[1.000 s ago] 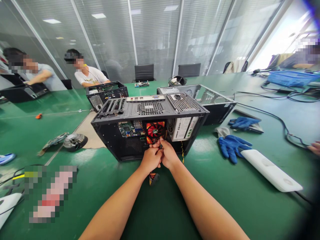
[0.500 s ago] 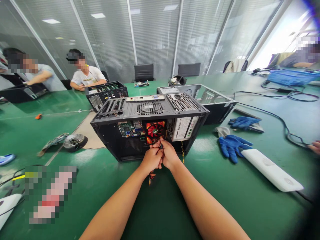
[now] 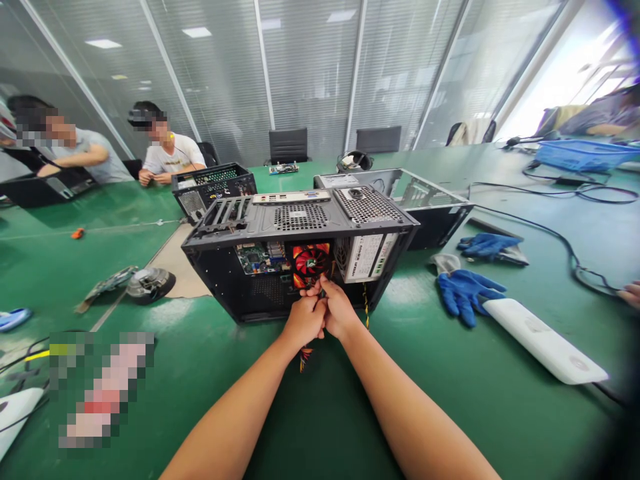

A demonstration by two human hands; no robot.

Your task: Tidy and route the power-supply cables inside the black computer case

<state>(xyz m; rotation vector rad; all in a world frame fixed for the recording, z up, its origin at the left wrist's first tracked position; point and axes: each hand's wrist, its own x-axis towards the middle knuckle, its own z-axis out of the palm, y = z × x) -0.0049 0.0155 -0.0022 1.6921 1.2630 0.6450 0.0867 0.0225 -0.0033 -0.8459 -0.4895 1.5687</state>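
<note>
An open computer case lies in front of me, its inside facing me. Within it show a green motherboard, a red and black cooling fan and a power supply with a white label. My left hand is closed around a bundle of power cables, whose coloured ends dangle below it. Pressed against it, just below the fan, my right hand pinches the same bundle. The fingers hide most of what they grip. A yellow and black wire hangs from the power supply.
Blue gloves and a white power strip lie at right. Behind the case stand another case and a smaller one. A round cooler sits at left. Two people work across the green table.
Both my hands stay nearly in place, with the dangling cable ends shifting slightly right. Across the table, one person's hands have drawn a little to the left.
</note>
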